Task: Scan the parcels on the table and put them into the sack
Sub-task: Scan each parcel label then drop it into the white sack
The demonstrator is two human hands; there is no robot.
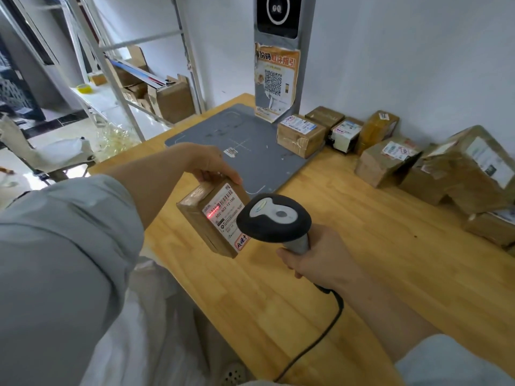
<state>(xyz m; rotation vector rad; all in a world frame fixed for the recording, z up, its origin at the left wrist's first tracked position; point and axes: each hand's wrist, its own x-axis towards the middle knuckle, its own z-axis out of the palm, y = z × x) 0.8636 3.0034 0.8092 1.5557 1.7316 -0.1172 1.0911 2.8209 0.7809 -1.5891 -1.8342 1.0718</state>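
Item, parcel: I hold it above the table edge, left hand gripping its far end, label tilted up so the scanner, its handle clasped in my right hand, lands its red line on the label.

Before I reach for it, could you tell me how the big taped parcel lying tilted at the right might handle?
The big taped parcel is probably stiff, being a cardboard box, though its wrinkled tape may feel slick. It rests tilted on neighbouring boxes, so pushing it could make it slide or tip; lifting it seems safer.
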